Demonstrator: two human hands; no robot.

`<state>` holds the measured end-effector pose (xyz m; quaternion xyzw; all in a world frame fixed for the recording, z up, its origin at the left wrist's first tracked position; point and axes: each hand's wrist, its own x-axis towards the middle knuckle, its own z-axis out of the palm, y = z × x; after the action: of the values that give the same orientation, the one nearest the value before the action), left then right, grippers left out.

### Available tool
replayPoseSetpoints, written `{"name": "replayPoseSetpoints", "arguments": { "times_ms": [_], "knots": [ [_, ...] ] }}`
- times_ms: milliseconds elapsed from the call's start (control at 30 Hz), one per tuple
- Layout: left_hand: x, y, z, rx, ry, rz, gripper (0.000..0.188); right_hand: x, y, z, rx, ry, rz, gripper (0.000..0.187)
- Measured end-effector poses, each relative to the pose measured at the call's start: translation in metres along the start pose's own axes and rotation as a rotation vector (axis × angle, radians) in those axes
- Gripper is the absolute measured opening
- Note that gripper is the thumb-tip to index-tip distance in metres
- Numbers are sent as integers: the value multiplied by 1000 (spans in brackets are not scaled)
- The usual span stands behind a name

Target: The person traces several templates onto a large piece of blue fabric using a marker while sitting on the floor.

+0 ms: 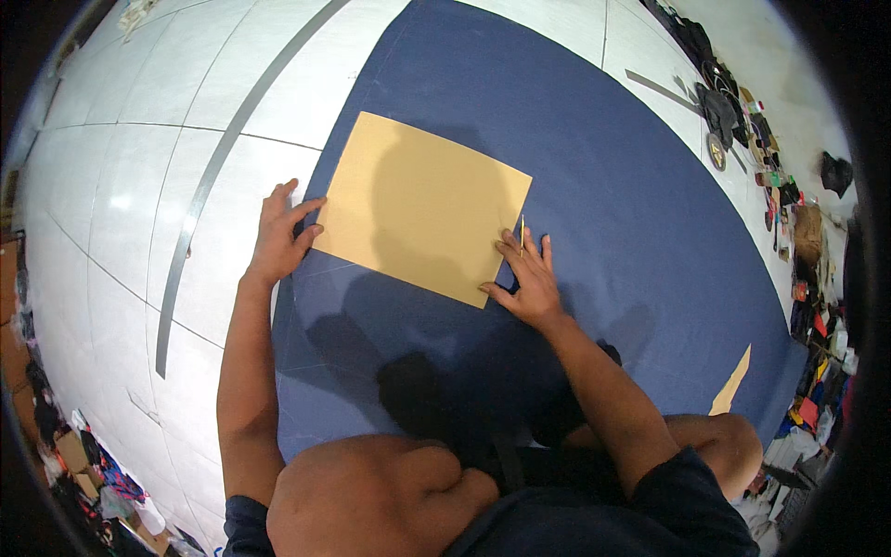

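A rectangular tan card sheet [445, 204] lies tilted on a large piece of dark blue cloth [613, 213] spread over the floor. At the sheet's left edge, my left hand [281, 237] is open, its fingers apart and the tips of the forefinger and thumb touching the card. My right hand [527, 277] rests at the lower right edge, thumb and forefinger on the card. Between its fingers a thin yellowish pen [522, 232] is tucked, pointing away from me. The shadow of my head falls across the card.
A long grey metal strip [218, 167] lies on white floor tiles [102, 195] at the left, a shorter strip [661, 91] at the far right. A pointed tan scrap [731, 382] sits on the cloth by my right knee [729, 450]. Clutter [807, 241] lines the right wall.
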<state>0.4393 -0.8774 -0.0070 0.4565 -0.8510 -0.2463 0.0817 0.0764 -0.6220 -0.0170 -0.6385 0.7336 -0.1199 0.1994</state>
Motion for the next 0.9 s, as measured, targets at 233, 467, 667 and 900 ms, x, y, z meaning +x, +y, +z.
{"name": "replayPoseSetpoints", "arguments": {
  "times_ms": [233, 467, 667, 900],
  "knots": [
    [10, 53, -4, 288, -38, 260, 42, -1, 7, 2, -24, 29, -29, 78],
    [12, 114, 29, 243, -273, -184, 46, 4, -4, -1, -43, 9, -17, 77],
    [-5, 153, 72, 289, -68, -252, 89, 3, -3, -14, -69, -19, -86, 69],
    [-14, 157, 96, 51, 22, -356, 82, 59, -22, -61, 458, 7, -87, 46]
  ]
}}
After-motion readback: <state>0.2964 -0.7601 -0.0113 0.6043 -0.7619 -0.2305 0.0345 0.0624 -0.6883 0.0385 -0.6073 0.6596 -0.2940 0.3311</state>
